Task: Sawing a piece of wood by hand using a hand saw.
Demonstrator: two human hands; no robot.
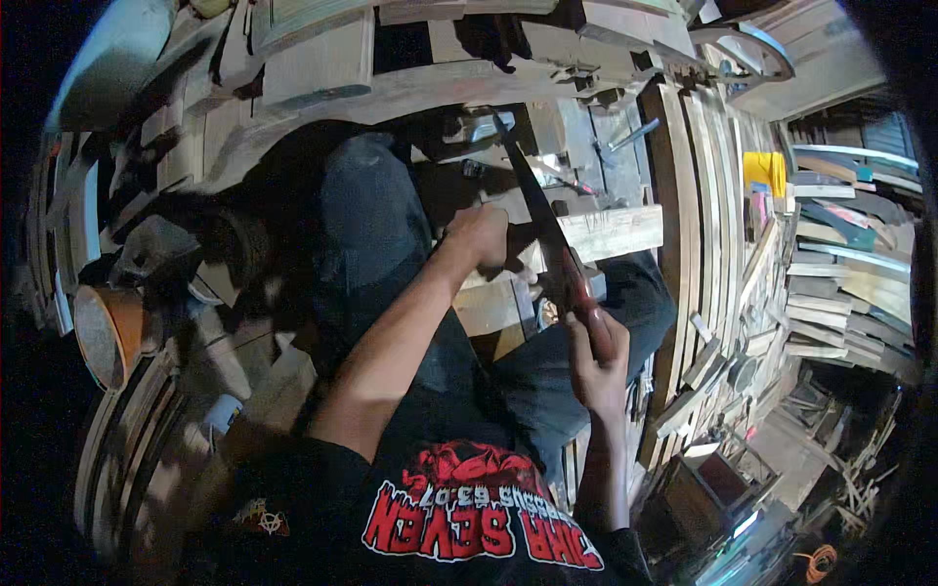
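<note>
My right hand (596, 361) is closed round the reddish-brown wooden handle of a hand saw (537, 190); its long dark blade points forward, away from me. The blade crosses a pale wooden board (616, 227) with dark markings, lying between my legs. My left hand (477, 234) is closed on that board, just left of the saw. More short wood pieces (489, 298) lie below it, partly in shadow. My jeans-covered knees flank the work, the left one reaching farther forward.
Long wooden strips (684, 166) run along the right, with a yellow container (764, 174) and stacked boards (831, 293) beyond. An orange-rimmed bucket (125, 337) stands at the left. Wood planks (313, 59) lie across the top. A crate-like frame (713, 469) sits at lower right.
</note>
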